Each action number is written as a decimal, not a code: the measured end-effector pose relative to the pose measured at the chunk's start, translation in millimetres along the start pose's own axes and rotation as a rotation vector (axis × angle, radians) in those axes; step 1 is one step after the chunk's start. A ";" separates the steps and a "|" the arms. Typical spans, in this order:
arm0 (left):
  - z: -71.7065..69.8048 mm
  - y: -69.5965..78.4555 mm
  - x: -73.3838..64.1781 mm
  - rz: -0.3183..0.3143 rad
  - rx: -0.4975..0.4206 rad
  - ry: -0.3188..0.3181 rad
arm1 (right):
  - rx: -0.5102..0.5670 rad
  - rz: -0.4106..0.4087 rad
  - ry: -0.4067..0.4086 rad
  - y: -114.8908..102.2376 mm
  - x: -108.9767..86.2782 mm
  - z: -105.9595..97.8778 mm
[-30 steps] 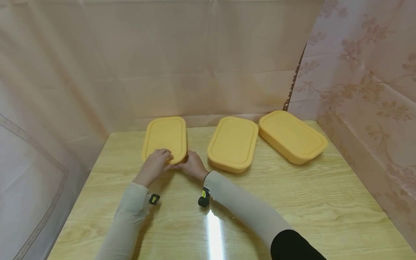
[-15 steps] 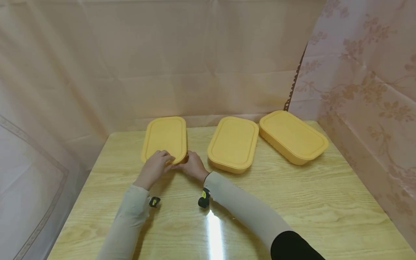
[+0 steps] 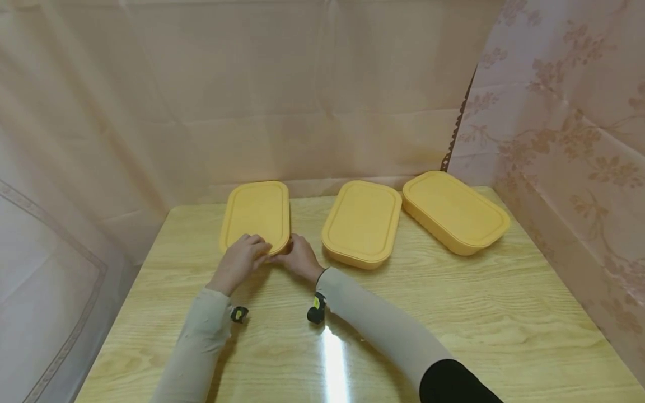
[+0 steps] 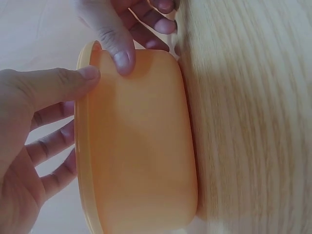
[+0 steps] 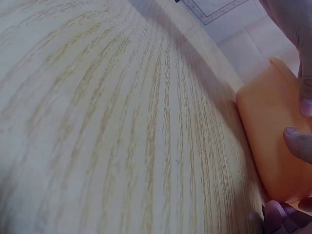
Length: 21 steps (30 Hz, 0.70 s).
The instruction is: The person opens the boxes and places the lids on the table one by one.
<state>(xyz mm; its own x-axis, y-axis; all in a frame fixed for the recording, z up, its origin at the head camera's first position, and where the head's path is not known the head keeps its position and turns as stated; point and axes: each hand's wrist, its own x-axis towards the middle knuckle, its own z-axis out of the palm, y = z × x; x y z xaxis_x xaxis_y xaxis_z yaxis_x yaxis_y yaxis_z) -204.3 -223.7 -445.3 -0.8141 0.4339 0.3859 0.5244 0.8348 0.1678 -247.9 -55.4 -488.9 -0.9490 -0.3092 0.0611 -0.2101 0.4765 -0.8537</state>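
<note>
A yellow lidded box (image 3: 257, 210), rectangular with rounded corners, sits at the back left of the table with its lid on. My left hand (image 3: 238, 262) holds the lid's near edge, fingers over the top. In the left wrist view its thumb presses the lid rim (image 4: 85, 146) from the front. At the box's near right corner, my right hand (image 3: 299, 258) grips the body, its thumb against the front wall (image 4: 141, 141) and its fingers round the side. The right wrist view shows part of the box (image 5: 263, 117) at its right edge, with both thumbs at it.
Two more yellow lidded boxes stand to the right: one in the middle (image 3: 361, 223) and one set at an angle (image 3: 456, 210) near the back right corner. Cloth curtains (image 3: 312, 101) rise behind the wooden table (image 3: 478, 324) and along both its sides.
The left hand has shifted very slightly at the lid's near edge. The right hand and the boxes stay where they were.
</note>
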 end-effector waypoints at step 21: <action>-3.9 1.0 -0.4 -0.001 0.010 0.070 | 0.116 0.006 0.012 -2.1 -1.7 -0.3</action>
<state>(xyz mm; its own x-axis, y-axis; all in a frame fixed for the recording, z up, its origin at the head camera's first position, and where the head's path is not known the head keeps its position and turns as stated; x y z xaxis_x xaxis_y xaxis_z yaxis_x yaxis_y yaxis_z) -202.5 -224.4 -441.8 -0.7951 0.4081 0.4486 0.5207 0.8387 0.1598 -245.9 -55.6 -487.1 -0.9531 -0.2962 0.0616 -0.1766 0.3797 -0.9081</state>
